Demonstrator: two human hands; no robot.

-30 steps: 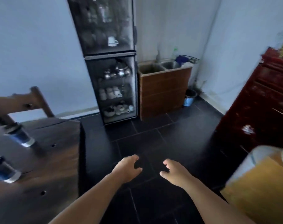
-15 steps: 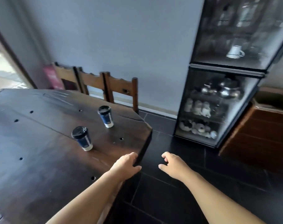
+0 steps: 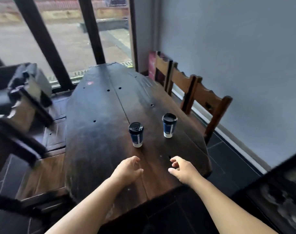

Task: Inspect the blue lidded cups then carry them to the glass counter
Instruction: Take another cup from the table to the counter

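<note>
Two blue cups with black lids are standing upright on the dark wooden table (image 3: 96,149), side by side with a gap between them. The nearer cup (image 3: 135,135) is sitting just ahead of the left hand (image 3: 127,171). The farther cup (image 3: 168,125) is sitting ahead of the right hand (image 3: 182,170).

Both hands are hanging over the near end of the table with fingers loosely bent. They are holding nothing and touching no cup.

Half a second ago the cups were off to the left, and the right hand was over the black floor (image 3: 228,166). Now the view is facing down the length of the table, so both hands are over the wood and the cups are right in front of them.

Wooden chairs (image 3: 209,102) are lining the table's right edge by the grey wall (image 3: 228,48). A big window (image 3: 67,39) is now showing at the far end. The glass cabinet (image 3: 282,191), which was filling the right side, is now only peeking in at the bottom right corner.
</note>
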